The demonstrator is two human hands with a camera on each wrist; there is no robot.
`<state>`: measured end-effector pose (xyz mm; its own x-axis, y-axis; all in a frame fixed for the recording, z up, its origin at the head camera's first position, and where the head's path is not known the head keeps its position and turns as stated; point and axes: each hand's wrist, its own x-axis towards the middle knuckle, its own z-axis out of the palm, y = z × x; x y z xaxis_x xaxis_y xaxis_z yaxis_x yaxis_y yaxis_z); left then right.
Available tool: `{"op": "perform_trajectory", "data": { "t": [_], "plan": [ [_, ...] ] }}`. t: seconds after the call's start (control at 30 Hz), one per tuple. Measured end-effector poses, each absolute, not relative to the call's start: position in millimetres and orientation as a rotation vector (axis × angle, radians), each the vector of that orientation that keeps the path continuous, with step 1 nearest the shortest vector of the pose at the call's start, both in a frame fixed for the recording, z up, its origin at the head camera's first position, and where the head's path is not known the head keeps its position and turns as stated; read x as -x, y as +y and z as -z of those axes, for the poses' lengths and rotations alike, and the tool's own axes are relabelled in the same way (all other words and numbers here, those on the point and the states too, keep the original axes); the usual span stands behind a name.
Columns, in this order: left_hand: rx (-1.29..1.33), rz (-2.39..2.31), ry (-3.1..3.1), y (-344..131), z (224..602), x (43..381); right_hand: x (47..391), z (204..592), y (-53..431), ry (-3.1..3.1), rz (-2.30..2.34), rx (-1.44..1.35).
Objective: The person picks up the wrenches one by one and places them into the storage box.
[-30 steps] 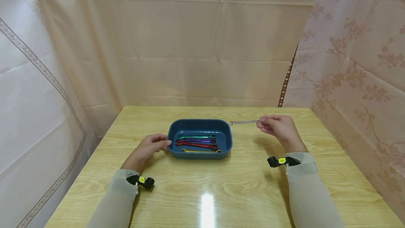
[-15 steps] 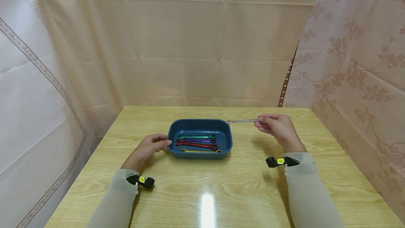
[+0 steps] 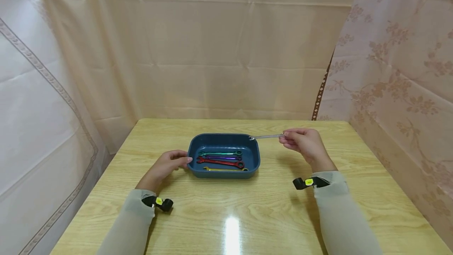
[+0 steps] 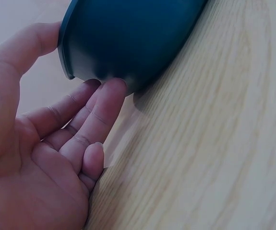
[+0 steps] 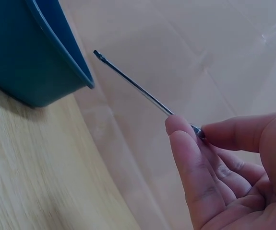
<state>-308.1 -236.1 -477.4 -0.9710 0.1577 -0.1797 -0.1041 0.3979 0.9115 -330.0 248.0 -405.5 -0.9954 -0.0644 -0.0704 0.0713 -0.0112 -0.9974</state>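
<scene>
A blue rectangular container [image 3: 223,174] stands on the table. Its left end is pinched by my left hand [image 3: 169,166], thumb over the rim and fingertips against the outer wall [image 4: 123,43]. Inside lie a green wrench [image 3: 219,153], a purple wrench [image 3: 221,157], a red wrench [image 3: 222,163] and a yellow wrench [image 3: 224,169], roughly side by side. My right hand [image 3: 307,146] pinches one end of a silver wrench [image 3: 267,136] between thumb and fingers. The wrench's open end reaches the container's back right corner in the head view, held up in the air.
The wooden table [image 3: 269,215] has a light, glossy grain. Behind it hangs a beige cloth [image 3: 226,58], with a flower-patterned curtain [image 3: 400,70] at the right and a pale curtain [image 3: 42,109] at the left.
My right hand has moved left with the silver wrench, whose open end went from beside the container to over its back right corner. My left hand and the container have stayed put.
</scene>
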Motion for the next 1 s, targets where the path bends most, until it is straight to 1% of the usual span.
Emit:
{"op": "perform_trajectory", "data": {
  "t": [0.3,1.0],
  "plan": [
    [-0.055,-1.598,2.429,-236.2,478.0,307.6,334.8,409.1,230.1,2.16,2.151,0.039],
    [-0.049,-1.595,2.412,-234.4,476.8,307.7,351.5,404.5,205.9,2.194,2.025,0.001]
  ]
}}
